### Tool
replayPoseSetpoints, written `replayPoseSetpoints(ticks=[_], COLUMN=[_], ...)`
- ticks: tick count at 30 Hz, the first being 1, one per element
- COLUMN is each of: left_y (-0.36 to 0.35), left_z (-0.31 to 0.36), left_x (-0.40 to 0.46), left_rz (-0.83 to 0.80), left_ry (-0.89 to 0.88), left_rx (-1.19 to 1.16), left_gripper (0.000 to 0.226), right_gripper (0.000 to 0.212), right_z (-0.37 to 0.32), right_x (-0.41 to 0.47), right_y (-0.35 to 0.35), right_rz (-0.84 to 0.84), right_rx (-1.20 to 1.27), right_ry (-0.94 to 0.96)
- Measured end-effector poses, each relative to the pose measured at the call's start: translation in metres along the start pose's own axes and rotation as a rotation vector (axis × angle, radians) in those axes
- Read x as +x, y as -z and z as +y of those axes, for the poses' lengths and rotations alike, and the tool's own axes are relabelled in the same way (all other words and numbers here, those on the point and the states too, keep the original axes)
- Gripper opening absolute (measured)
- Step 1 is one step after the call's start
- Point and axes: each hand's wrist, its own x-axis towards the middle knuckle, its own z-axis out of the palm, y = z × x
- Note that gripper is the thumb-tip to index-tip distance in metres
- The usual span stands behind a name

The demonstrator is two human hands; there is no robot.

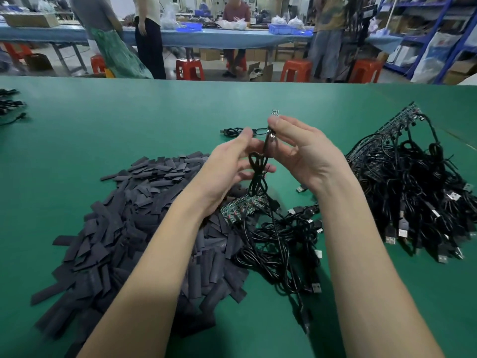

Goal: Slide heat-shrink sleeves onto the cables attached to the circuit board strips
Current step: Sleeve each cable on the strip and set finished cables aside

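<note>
Both hands are raised over the green table [129, 120]. My right hand [304, 153] pinches a small circuit board piece [275, 112] whose tip sticks up above the thumb. From it a black cable [258, 174] hangs down in loops to the table. My left hand [229, 164] pinches a dark heat-shrink sleeve [267, 144] around the cable just below the board. A large heap of flat black sleeves [129, 228] lies under my left forearm. A circuit board strip [241, 206] lies beneath my hands with a tangle of USB cables [284, 244].
A big pile of black cables on board strips [418, 182] fills the right side. One finished cable [237, 131] lies beyond my hands, and more lie at the far left edge [10, 104]. People, red stools and blue tables stand behind the table.
</note>
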Motion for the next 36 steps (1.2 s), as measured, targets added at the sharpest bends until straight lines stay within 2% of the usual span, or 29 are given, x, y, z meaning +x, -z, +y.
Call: replayPoseSetpoints(ticks=[2,5,9,11,12,14,16,18,20,27,29,32,34,36], left_y=[0.002,0.005,0.013,0.02,0.024,0.033,0.039,0.042,0.042,0.036,0.034,0.034,0.035,0.036], left_z=[0.005,0.008,0.005,0.001,-0.001,-0.003,-0.004,-0.006,-0.007,-0.008,-0.008,-0.009,-0.01,-0.011], left_x=[-0.004,-0.004,-0.002,-0.002,-0.003,-0.002,-0.002,-0.002,-0.002,-0.001,-0.001,-0.001,-0.001,-0.001], left_rz=[-0.006,0.085,0.161,0.226,0.264,0.333,0.386,0.422,0.423,0.382,0.382,0.403,0.411,0.404], left_ry=[0.055,0.028,0.043,0.081,0.094,0.101,0.093,0.086,0.088,0.124,0.115,0.103,0.104,0.111], left_rx=[-0.03,-0.079,-0.103,-0.132,-0.143,-0.134,-0.09,-0.056,-0.059,-0.065,-0.059,-0.051,-0.051,-0.043], left_gripper=[0.042,0.019,0.007,0.006,0.006,0.007,0.007,0.008,0.008,0.008,0.008,0.009,0.011,0.009], right_gripper=[0.018,0.016,0.03,0.034,0.029,0.013,0.007,0.016,0.028,0.036,0.029,0.013,0.015,0.017], right_z=[0.004,0.011,0.021,0.03,0.036,0.051,0.065,0.078,0.087,0.096,0.096,0.093,0.088,0.079], right_x=[0.001,0.004,0.006,0.01,0.012,0.017,0.019,0.019,0.017,0.018,0.017,0.018,0.018,0.017], right_y=[-0.003,-0.009,-0.013,-0.01,-0.007,0.001,0.003,0.0,-0.005,-0.008,-0.009,-0.011,-0.011,-0.009], right_rz=[0.064,0.115,0.048,0.094,0.138,0.169,0.056,-0.056,-0.089,-0.002,0.012,0.072,0.077,0.085], right_rx=[-0.132,-0.313,-0.299,-0.355,-0.464,-0.899,-1.289,-1.446,-1.527,-1.522,-1.494,-1.376,-1.264,-1.047], right_ry=[0.044,0.079,0.01,-0.02,-0.006,0.097,0.141,0.089,0.072,0.139,0.149,0.203,0.201,0.156])
